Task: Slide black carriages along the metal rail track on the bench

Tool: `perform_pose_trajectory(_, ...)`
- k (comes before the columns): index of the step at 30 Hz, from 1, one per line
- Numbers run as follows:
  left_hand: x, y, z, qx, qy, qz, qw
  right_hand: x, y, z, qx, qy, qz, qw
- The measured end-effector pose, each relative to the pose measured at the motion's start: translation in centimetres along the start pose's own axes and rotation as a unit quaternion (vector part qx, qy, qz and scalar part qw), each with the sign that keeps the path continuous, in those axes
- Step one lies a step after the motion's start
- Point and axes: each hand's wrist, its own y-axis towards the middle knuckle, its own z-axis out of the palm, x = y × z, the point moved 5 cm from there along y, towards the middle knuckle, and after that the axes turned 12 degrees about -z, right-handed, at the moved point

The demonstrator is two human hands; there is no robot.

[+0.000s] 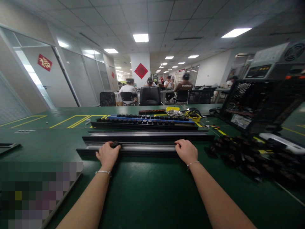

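Note:
A long black rail (147,148) with a shiny silver-grey channel lies crosswise on the green table, nearest to me. My left hand (107,156) is at its left part, fingers closed on a small black part (115,144) at the channel; the fingers partly hide that part. At the rail's right end, my right hand (187,151) grips it with bent fingers. Just behind lies a second black rail (147,135), with nothing in its channel. Farther back, another black rail (145,127) lies before rows of small black parts (133,120) with a blue strip between them.
A heap of black parts (252,156) spreads on the right, near an open computer case (245,111). A metal dish (174,113), a yellow box (172,108) and black cables (194,113) stand at the back. People sit beyond the table, near a black chair (150,95).

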Motion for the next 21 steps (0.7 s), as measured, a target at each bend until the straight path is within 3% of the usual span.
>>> perform_pose_trajectory(21, -0.2, 0.3, 1.1, 0.023, -0.037, 0.047, 0.998, -0.3, 0.2, 0.0, -0.038, -0.002, -0.034, 0.999)
